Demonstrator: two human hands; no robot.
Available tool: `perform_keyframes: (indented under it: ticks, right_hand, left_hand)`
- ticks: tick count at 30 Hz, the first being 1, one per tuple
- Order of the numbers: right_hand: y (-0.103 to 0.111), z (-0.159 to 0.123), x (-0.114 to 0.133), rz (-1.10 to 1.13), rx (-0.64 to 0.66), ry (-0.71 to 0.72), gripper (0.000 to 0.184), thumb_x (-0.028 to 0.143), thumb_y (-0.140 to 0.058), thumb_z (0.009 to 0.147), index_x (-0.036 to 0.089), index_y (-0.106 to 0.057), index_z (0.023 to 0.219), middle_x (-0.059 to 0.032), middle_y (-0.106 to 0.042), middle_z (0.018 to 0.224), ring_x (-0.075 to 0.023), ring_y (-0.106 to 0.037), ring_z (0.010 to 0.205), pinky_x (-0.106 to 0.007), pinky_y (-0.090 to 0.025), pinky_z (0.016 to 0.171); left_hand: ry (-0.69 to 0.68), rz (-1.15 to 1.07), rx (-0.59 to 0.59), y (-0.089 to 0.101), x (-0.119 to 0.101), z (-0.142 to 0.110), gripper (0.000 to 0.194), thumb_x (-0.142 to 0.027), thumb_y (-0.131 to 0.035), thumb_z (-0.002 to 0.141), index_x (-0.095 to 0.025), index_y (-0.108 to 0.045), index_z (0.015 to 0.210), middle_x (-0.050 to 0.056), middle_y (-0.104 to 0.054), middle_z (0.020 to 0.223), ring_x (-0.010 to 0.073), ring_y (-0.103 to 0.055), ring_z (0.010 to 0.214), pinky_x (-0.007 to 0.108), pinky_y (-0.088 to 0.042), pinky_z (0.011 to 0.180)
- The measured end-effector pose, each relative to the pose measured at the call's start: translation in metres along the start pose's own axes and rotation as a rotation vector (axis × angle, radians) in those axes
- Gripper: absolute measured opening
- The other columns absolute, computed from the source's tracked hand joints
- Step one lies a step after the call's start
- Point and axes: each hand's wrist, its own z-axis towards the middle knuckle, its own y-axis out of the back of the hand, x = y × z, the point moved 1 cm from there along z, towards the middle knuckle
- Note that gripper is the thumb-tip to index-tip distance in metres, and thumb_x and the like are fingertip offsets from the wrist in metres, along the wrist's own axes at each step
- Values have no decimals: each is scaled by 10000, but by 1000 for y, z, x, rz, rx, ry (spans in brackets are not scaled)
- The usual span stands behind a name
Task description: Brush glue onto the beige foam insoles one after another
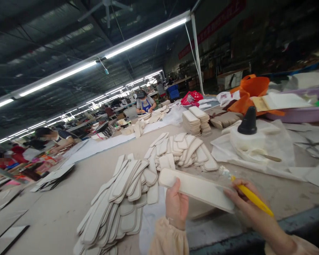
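My left hand (177, 204) grips a long, pale panel with rounded corners (196, 187), thumb on top near its left end. Between the fingers of my right hand (248, 205) is a brush with a yellow handle (255, 201); its bristles, whitish at the tip, point away from me. The fingertips of that hand also reach the panel's right end. Similar panels lie in a spread-out pile (117, 202) to the left, and shorter ones are heaped (180, 150) behind the held panel. White paper shows on the table under my hands.
A white container with a black conical cap (247, 122) stands on plastic sheeting at right, near scissors (312, 147). Neat stacks of panels (195, 122) sit farther back. A purple basin (295, 115) and orange material (251, 92) are behind. Other people (146, 102) work at distant tables.
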Motion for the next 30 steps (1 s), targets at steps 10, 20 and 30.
perform_keyframes:
  ticks: [10, 20, 30]
  right_hand:
    - [-6, 1, -9, 72, 22, 7, 412, 453, -775, 660, 237, -506, 884, 10, -537, 755, -158, -535, 624, -262, -478, 562]
    - [-10, -2, -2, 201, 158, -1, 334, 379, -726, 761, 239, -468, 921, 30, -495, 775, -132, -499, 643, -239, -433, 569]
    - [-8, -3, 5, 78, 110, -21, 355, 442, -723, 731, 239, -497, 915, 28, -510, 730, -149, -525, 605, -257, -454, 546]
  left_hand:
    - [-42, 33, -18, 4, -11, 5, 214, -100, -590, 839, -110, -658, 1042, 117, -741, 978, 203, -683, 993, 362, -514, 964]
    - [-51, 110, -54, 11, -11, 10, 283, -85, -542, 867, -143, -628, 1130, 102, -728, 1043, 192, -668, 1027, 346, -532, 937]
    - [-55, 76, -47, 11, -6, 8, 261, -67, -566, 844, -168, -654, 1067, 76, -735, 1026, 188, -662, 1044, 331, -529, 941]
